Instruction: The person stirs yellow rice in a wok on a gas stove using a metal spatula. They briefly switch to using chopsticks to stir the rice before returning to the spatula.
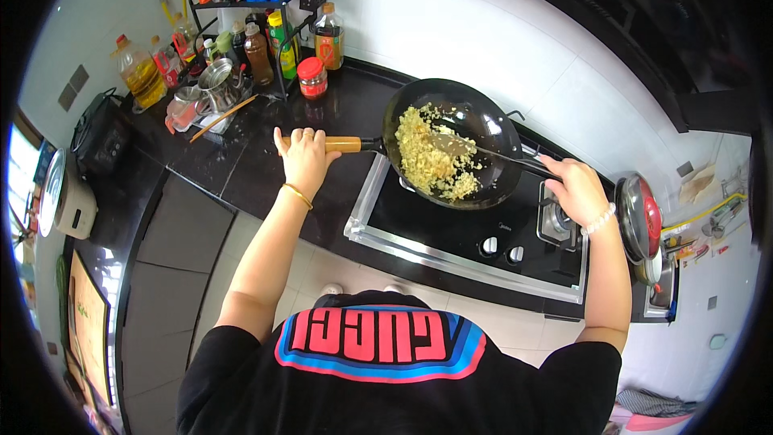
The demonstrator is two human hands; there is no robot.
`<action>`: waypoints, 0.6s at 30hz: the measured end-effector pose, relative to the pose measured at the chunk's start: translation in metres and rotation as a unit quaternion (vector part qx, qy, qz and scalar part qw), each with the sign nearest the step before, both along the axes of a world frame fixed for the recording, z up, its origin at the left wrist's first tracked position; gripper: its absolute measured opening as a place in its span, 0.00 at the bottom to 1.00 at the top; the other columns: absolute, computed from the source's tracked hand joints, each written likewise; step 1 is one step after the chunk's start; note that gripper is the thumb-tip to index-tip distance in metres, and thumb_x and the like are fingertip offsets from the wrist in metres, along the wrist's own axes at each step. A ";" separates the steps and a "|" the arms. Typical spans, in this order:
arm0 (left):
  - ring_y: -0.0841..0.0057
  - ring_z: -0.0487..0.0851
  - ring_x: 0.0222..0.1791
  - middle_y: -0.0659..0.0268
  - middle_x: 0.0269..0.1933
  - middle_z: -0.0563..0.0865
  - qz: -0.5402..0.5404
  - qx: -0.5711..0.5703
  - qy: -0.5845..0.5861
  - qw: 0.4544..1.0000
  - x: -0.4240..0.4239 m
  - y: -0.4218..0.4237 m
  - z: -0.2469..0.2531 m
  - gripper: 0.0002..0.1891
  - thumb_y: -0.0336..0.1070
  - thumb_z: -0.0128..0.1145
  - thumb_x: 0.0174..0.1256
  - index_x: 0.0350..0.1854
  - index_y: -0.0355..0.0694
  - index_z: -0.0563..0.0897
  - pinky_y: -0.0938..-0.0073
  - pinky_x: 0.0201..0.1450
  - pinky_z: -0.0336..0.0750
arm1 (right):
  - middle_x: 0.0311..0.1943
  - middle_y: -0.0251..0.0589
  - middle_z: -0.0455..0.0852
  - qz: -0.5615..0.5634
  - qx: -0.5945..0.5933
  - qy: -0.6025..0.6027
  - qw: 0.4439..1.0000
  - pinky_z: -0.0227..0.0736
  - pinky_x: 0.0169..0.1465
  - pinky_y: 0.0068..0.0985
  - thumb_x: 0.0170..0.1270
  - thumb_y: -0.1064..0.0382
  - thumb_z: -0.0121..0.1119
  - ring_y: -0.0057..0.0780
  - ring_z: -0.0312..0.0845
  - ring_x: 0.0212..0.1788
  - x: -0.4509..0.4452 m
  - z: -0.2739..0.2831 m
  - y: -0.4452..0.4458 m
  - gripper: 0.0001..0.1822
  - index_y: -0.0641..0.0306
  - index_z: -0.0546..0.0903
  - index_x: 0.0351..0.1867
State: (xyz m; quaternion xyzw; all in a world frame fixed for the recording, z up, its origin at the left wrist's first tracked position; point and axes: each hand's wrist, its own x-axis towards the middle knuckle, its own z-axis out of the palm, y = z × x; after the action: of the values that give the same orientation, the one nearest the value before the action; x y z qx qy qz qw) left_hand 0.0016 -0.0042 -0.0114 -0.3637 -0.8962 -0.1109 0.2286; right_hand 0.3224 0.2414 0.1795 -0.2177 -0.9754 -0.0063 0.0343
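My left hand [307, 159] grips the wooden handle [343, 144] of a black wok [447, 93], which sits over the left burner of the gas hob. In my right hand [574, 187] is a metal spatula [506, 157] with a dark handle. Its blade [450, 145] lies in the wok, partly among loose yellow crumbly food [423, 163] that looks like fried rice or scrambled egg. Most of this food is heaped on the wok's left and lower side. The wok's right inner wall shows dark and shiny with a few bits on it.
The black gas hob [447, 241] has two knobs in front and a bare right burner [557, 217]. A lidded pan [639, 217] stands to its right. Left of the wok are a red-lidded jar [312, 78], sauce bottles [258, 54], a steel pot [218, 87] and chopsticks [223, 118].
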 end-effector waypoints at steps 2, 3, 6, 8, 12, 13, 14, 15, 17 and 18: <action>0.69 0.76 0.50 0.69 0.41 0.81 0.004 -0.010 -0.010 1.000 0.001 0.001 0.002 0.20 0.55 0.65 0.51 0.38 0.45 0.81 0.40 0.68 0.50 | 0.33 0.51 0.81 -0.011 0.017 0.023 1.000 0.75 0.42 0.39 0.54 0.70 0.63 0.50 0.79 0.36 0.010 -0.006 -0.004 0.20 0.60 0.81 0.51; 0.69 0.76 0.50 0.69 0.41 0.81 0.003 -0.011 -0.012 1.000 0.001 0.002 0.003 0.20 0.55 0.65 0.51 0.38 0.45 0.80 0.40 0.68 0.50 | 0.33 0.50 0.80 -0.009 0.026 0.033 0.999 0.75 0.41 0.39 0.54 0.70 0.62 0.50 0.79 0.35 0.013 -0.012 -0.005 0.20 0.60 0.81 0.51; 0.69 0.76 0.50 0.69 0.41 0.81 0.001 -0.012 -0.015 1.000 0.001 0.002 0.005 0.20 0.55 0.64 0.51 0.37 0.45 0.80 0.40 0.67 0.50 | 0.31 0.47 0.77 0.001 0.042 0.055 0.998 0.76 0.38 0.37 0.55 0.70 0.62 0.48 0.79 0.32 0.019 -0.023 -0.012 0.20 0.57 0.81 0.52; 0.69 0.76 0.51 0.69 0.41 0.81 0.001 -0.011 -0.013 1.000 0.001 0.001 0.004 0.20 0.55 0.64 0.51 0.37 0.45 0.80 0.39 0.67 0.50 | 0.31 0.46 0.76 0.017 0.040 0.061 0.997 0.76 0.36 0.37 0.55 0.71 0.62 0.46 0.79 0.30 0.023 -0.026 -0.018 0.20 0.55 0.81 0.52; 0.69 0.76 0.50 0.69 0.41 0.82 0.002 -0.007 0.001 1.000 0.000 0.001 0.000 0.20 0.55 0.64 0.51 0.37 0.45 0.80 0.39 0.67 0.50 | 0.31 0.45 0.75 0.040 0.052 -0.008 0.998 0.76 0.34 0.35 0.53 0.73 0.59 0.43 0.80 0.28 0.028 -0.038 -0.032 0.24 0.53 0.80 0.54; 0.69 0.77 0.50 0.69 0.41 0.82 0.000 -0.003 0.001 1.000 0.000 0.002 0.001 0.20 0.55 0.65 0.50 0.37 0.45 0.81 0.40 0.68 0.50 | 0.31 0.45 0.75 0.042 0.070 -0.045 0.996 0.77 0.34 0.35 0.52 0.74 0.58 0.43 0.80 0.28 0.027 -0.047 -0.036 0.25 0.53 0.80 0.55; 0.69 0.77 0.49 0.69 0.40 0.82 -0.002 0.002 0.001 1.000 0.001 0.003 0.001 0.20 0.55 0.65 0.50 0.36 0.44 0.82 0.40 0.68 0.50 | 0.33 0.46 0.75 0.048 0.067 -0.038 0.996 0.77 0.33 0.35 0.50 0.75 0.57 0.45 0.80 0.27 0.028 -0.059 -0.037 0.28 0.52 0.79 0.55; 0.69 0.77 0.50 0.69 0.41 0.82 0.000 -0.005 -0.007 1.000 0.001 0.003 0.003 0.20 0.55 0.65 0.50 0.37 0.45 0.81 0.39 0.68 0.50 | 0.32 0.47 0.75 0.036 0.071 -0.039 0.996 0.76 0.33 0.36 0.50 0.75 0.56 0.44 0.80 0.27 0.024 -0.061 -0.039 0.26 0.51 0.80 0.54; 0.68 0.76 0.51 0.69 0.42 0.81 0.004 -0.019 -0.022 1.000 0.002 0.002 0.004 0.20 0.55 0.64 0.52 0.38 0.45 0.80 0.39 0.67 0.50 | 0.31 0.47 0.75 0.029 0.062 -0.010 0.998 0.76 0.33 0.35 0.51 0.73 0.58 0.44 0.80 0.28 0.017 -0.050 -0.030 0.24 0.52 0.81 0.52; 0.68 0.76 0.51 0.69 0.41 0.82 0.006 -0.018 -0.019 1.000 0.002 0.002 0.005 0.20 0.55 0.64 0.51 0.37 0.45 0.81 0.39 0.67 0.50 | 0.28 0.46 0.75 0.024 0.055 0.013 0.998 0.76 0.33 0.35 0.53 0.71 0.59 0.45 0.80 0.28 0.014 -0.042 -0.026 0.21 0.52 0.82 0.51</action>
State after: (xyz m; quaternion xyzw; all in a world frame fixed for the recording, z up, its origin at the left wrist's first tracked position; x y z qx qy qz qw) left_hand 0.0031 -0.0024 -0.0067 -0.3603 -0.9043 -0.1008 0.2055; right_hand 0.3365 0.2157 0.1376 -0.1917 -0.9781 -0.0561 0.0589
